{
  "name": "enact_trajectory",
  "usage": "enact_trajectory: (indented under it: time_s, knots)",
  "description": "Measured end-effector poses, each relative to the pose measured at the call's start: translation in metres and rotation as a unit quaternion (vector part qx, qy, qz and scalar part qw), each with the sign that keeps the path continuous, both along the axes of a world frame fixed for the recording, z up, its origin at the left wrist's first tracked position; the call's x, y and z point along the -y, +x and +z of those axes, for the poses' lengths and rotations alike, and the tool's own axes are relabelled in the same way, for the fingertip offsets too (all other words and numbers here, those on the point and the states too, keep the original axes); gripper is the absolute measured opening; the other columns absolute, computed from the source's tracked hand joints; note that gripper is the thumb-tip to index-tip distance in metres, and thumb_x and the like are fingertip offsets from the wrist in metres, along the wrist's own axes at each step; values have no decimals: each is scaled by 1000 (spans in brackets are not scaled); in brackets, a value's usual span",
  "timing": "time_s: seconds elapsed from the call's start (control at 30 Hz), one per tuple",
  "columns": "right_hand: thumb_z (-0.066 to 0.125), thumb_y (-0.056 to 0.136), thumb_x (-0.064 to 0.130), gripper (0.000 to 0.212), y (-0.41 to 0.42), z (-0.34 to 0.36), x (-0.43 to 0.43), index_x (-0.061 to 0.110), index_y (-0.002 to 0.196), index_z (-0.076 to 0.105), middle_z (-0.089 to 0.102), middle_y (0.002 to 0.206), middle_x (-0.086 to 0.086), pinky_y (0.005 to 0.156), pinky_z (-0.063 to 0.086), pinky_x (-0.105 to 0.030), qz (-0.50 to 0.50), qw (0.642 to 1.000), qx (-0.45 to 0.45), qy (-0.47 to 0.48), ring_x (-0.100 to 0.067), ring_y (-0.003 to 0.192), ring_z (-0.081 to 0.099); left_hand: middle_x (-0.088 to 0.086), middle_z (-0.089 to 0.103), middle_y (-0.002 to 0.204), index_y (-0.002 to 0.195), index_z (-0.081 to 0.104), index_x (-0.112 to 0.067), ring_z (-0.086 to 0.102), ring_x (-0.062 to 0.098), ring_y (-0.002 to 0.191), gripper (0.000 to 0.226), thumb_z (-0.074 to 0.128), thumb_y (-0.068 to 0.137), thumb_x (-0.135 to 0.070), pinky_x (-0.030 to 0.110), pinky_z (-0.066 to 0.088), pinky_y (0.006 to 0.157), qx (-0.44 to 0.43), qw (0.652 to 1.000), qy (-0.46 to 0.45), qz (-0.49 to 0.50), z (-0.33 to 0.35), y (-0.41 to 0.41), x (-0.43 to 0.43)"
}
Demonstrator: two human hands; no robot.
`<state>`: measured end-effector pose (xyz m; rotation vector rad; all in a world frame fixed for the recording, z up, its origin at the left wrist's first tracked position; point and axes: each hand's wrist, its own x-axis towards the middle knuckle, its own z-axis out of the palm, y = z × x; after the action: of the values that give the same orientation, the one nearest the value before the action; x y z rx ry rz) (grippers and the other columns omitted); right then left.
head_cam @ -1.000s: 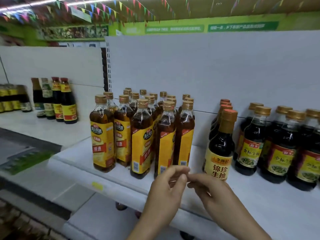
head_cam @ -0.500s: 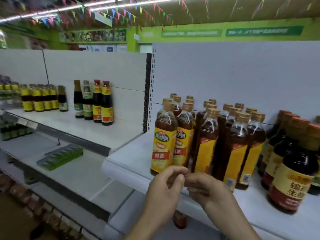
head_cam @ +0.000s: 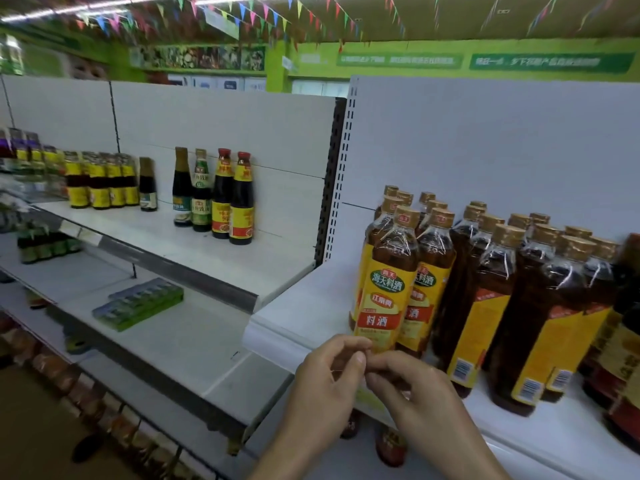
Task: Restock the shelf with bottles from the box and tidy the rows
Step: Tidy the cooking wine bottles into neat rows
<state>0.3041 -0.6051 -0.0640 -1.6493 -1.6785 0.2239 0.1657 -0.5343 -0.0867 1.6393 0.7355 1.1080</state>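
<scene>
item: cooking wine bottles (head_cam: 388,289), yellow labels, gold caps, upright, several rows deep on the white shelf (head_cam: 277,327), at 3 o'clock of the view. the two front bottles face forward. those to their right show label sides and barcodes.

hands: left hand (head_cam: 325,386) and right hand (head_cam: 415,393) at 6 o'clock, held together before the shelf lip, fingers curled, tips meeting. cannot tell whether anything small is pinched between them, nor whether they touch the front bottle's base.

box: not in view.

also present: dark sauce bottles (head_cam: 623,341) at 4 o'clock; four mixed bottles (head_cam: 214,195) at 10 o'clock; green packs (head_cam: 138,306) at 8 o'clock.

step, judged: tidying, between bottles.

next move calls for: parting the hands, then turning the sideways labels frontward or fetching stock from the box.
</scene>
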Motion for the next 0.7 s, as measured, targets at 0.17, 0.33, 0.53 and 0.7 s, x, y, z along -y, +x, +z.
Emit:
enact_trajectory:
  time_s: [0.17,0.33,0.53,0.7]
  knots:
    - [66,96,19,22,12,4,-13,40,99,71,70,97,28,78,53,-18,-43,998,-35,35,3,94,66,-31,65,111,118,60,-39,58,-11,109,24,59,101,-22,9,49,82,-9,1000,10,26,3,6,-12]
    - [65,97,23,17,28,-1,-19,39,100,58,65,95,29,74,51,-18,-73,995,-67,33,4,93,63,-23,60,124,128,51,-40,56,-9,115,38,68,95,-32,12,51,85,-21,999,16,32,10,24,-34]
    - [62,97,34,26,43,-7,-23,38,106,38,62,93,22,70,50,-21,-91,995,-40,-14,4,87,61,-25,63,122,130,45,-46,59,-14,107,50,74,89,-38,10,52,82,-12,1000,-1,4,11,54,-43]
    - [61,97,39,30,47,-4,-30,39,108,33,64,89,13,69,49,-15,-98,994,-27,-38,9,88,60,-26,64,119,129,48,-44,59,-15,105,53,74,83,-50,8,51,78,-24,1000,5,-15,8,56,-55]
